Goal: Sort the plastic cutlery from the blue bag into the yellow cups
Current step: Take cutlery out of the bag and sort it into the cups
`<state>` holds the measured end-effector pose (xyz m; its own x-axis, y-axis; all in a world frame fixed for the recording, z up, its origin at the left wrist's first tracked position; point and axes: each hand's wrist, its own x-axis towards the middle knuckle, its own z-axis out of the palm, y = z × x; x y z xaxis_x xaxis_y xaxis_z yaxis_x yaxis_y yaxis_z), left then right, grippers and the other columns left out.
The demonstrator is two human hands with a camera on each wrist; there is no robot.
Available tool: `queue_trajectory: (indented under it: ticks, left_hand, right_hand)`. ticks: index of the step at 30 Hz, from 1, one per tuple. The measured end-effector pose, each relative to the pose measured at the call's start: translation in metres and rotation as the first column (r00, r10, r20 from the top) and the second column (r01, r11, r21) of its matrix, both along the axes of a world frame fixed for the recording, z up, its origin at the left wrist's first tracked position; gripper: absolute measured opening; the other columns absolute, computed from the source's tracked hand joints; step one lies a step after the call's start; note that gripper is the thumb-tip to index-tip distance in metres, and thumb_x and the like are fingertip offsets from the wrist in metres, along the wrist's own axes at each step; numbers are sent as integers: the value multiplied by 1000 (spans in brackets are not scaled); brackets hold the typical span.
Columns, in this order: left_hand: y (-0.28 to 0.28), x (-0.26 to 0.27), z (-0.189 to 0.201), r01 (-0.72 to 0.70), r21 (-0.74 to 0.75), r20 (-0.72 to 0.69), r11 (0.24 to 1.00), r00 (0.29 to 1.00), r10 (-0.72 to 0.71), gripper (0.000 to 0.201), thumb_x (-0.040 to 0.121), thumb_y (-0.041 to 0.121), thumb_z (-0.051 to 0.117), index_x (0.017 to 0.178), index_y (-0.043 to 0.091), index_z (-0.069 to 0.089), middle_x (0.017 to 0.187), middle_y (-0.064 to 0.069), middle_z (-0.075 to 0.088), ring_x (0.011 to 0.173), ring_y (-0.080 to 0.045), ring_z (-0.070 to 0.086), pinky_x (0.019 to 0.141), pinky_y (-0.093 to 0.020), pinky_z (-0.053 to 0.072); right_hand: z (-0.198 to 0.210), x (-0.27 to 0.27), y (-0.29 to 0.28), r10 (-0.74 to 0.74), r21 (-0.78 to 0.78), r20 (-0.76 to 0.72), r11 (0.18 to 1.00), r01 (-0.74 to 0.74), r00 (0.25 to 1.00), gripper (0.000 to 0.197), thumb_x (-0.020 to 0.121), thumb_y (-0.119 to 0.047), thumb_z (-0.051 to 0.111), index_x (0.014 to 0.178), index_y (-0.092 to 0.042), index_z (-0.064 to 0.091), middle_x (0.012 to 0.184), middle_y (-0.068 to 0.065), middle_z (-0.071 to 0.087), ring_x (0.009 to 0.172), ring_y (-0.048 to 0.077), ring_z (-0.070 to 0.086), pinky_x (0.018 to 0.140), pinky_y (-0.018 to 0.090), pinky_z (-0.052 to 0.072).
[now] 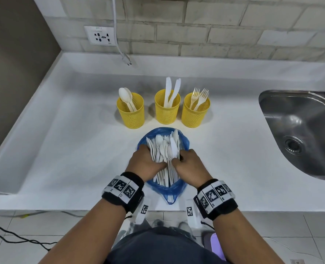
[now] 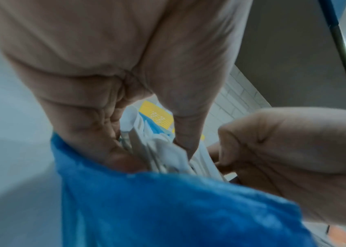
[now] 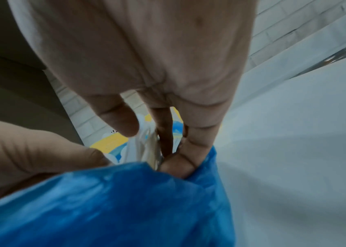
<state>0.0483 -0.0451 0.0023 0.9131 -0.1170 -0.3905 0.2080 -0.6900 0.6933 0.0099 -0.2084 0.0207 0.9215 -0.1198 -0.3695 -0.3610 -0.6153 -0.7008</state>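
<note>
Three yellow mesh cups stand in a row on the counter: the left cup holds spoons, the middle cup knives, the right cup forks. In front of them lies the open blue bag with a pile of white cutlery. My left hand is inside the bag, fingers and thumb curled round the bundle. My right hand pinches cutlery between thumb and fingers; its lower fingers touch the bag's edge.
A steel sink is set into the white counter at the right. A wall socket and a hanging plug are at the back. The bag's tail overhangs the counter's front edge.
</note>
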Motion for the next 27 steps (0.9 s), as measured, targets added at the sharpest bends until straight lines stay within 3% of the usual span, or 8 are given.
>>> queue_trajectory:
  ticks: [2, 5, 8, 12, 16, 20, 22, 27]
  left_hand:
    - [-1, 1, -1, -5, 26, 3, 1000, 1000, 4, 57, 71, 37, 83, 114, 15, 53, 105, 1, 66, 97, -20, 65, 81, -33, 54]
    - [-1, 4, 0, -2, 47, -22, 999, 1000, 3, 60, 66, 40, 81, 114, 16, 53, 105, 1, 67, 96, -21, 66, 84, -35, 56]
    - [0, 5, 0, 2, 49, -34, 999, 999, 0, 67, 56, 48, 77, 112, 18, 55, 102, 2, 68, 92, -19, 67, 84, -40, 58]
    - [-2, 5, 0, 14, 71, -42, 997, 999, -11, 69, 56, 47, 77, 115, 19, 56, 104, 2, 69, 92, -19, 67, 85, -41, 58]
    - [-5, 4, 1, 21, 94, -19, 995, 1000, -19, 58, 70, 33, 82, 116, 14, 53, 104, -1, 67, 93, -21, 66, 80, -34, 55]
    - [-7, 3, 7, 25, 88, -26, 996, 999, -23, 62, 64, 40, 81, 115, 16, 55, 102, 1, 68, 94, -21, 67, 81, -34, 55]
    - [-8, 4, 8, 32, 98, -33, 995, 999, -29, 67, 55, 50, 74, 112, 17, 60, 98, 2, 70, 89, -19, 68, 80, -38, 59]
    - [-9, 5, 10, 28, 98, 1, 995, 1000, -28, 69, 49, 65, 69, 101, 21, 64, 91, 5, 70, 84, -16, 68, 75, -37, 59]
  right_hand:
    - [-4, 0, -6, 0, -74, -8, 997, 0, 1000, 23, 93, -11, 51, 71, -16, 48, 89, 10, 52, 98, 26, 47, 82, 33, 41]
    - [-2, 6, -20, 13, -176, -50, 984, -21, 999, 9, 89, -4, 55, 91, -2, 64, 94, 16, 66, 100, 32, 61, 84, 33, 51]
    - [7, 15, -30, 19, -253, -152, 966, -57, 988, 27, 83, -1, 70, 109, 1, 64, 109, 16, 70, 105, 32, 66, 76, 28, 51]
    - [9, 25, -26, 22, -298, -52, 954, -36, 998, 7, 93, -3, 53, 93, -1, 60, 112, 21, 69, 108, 35, 65, 76, 27, 45]
    - [4, 30, -23, -52, -224, -60, 974, 37, 997, 32, 95, -6, 51, 65, -11, 39, 78, 7, 58, 87, 29, 59, 67, 26, 39]
    - [4, 31, -21, -115, -64, -102, 992, 109, 988, 30, 90, -15, 57, 63, -14, 45, 65, 1, 52, 68, 20, 54, 51, 25, 34]
    - [5, 31, -18, -82, -5, -71, 997, 82, 994, 25, 88, -15, 60, 66, -17, 49, 69, -1, 57, 73, 20, 58, 55, 25, 38]
    - [6, 31, -13, -57, 133, -23, 989, 59, 998, 24, 81, -16, 77, 88, -31, 59, 102, 0, 71, 101, 21, 67, 95, 40, 54]
